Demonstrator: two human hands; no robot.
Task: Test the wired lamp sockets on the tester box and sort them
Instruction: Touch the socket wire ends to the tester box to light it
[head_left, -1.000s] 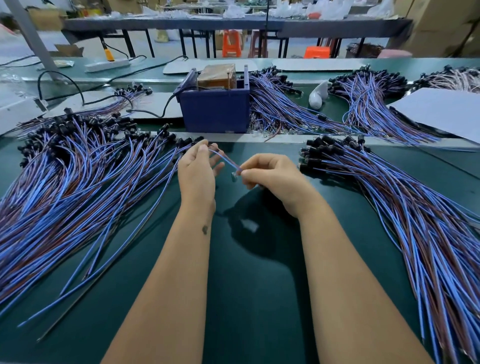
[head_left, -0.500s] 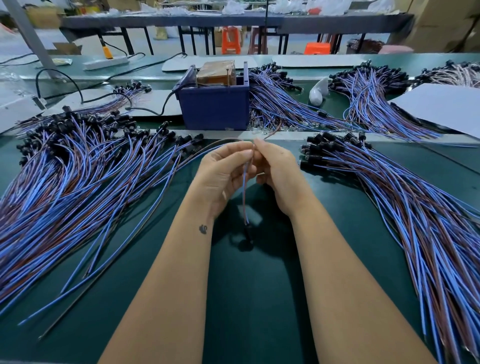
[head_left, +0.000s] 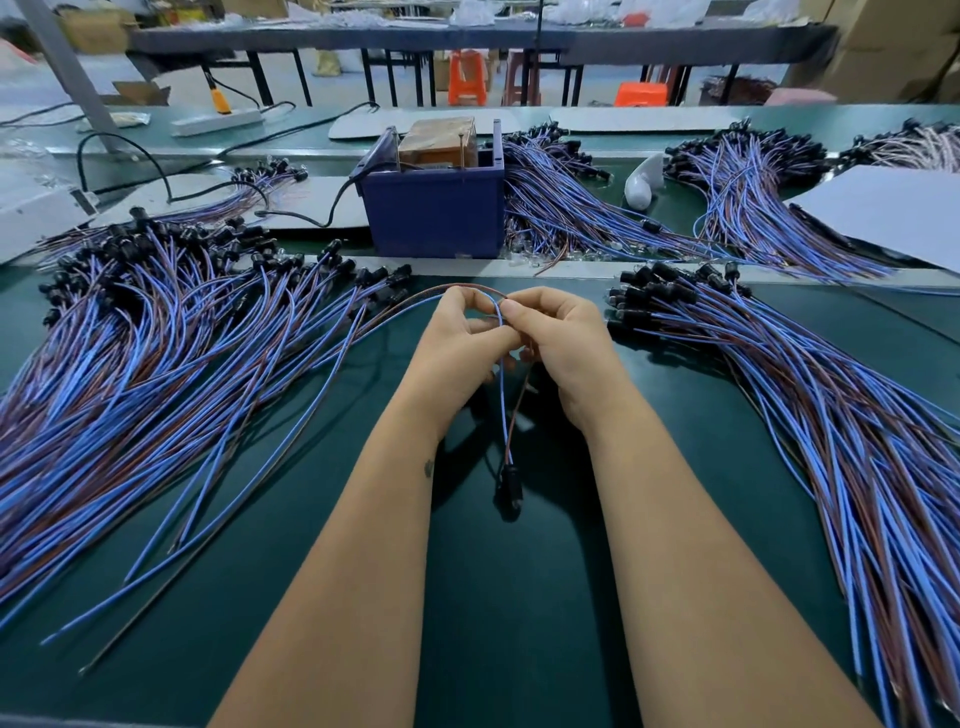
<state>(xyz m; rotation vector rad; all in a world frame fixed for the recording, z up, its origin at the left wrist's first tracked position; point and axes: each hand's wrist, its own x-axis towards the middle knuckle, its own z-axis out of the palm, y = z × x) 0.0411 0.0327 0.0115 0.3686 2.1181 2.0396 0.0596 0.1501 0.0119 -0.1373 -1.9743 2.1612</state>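
My left hand (head_left: 457, 348) and my right hand (head_left: 561, 343) meet above the green table (head_left: 519, 597), both pinching the blue and brown wires of one lamp socket. Its black socket (head_left: 510, 480) hangs below my hands on the two wires. The wires arch over my fingertips and trail off to the left. The blue tester box (head_left: 434, 208) stands straight ahead behind a grey strip. A large pile of wired sockets (head_left: 156, 353) lies at the left. Another pile (head_left: 810, 395) fans out at the right.
More socket bundles (head_left: 571, 208) lie behind the box and at the far right (head_left: 753, 208). A white bulb (head_left: 641, 182) rests beside them. White sheets (head_left: 893, 213), a black cable (head_left: 166, 182) and a power strip (head_left: 215, 122) sit toward the back.
My hands came together and lifted the wires. The socket now dangles lower below them, and the wire loop arches over my fingertips.
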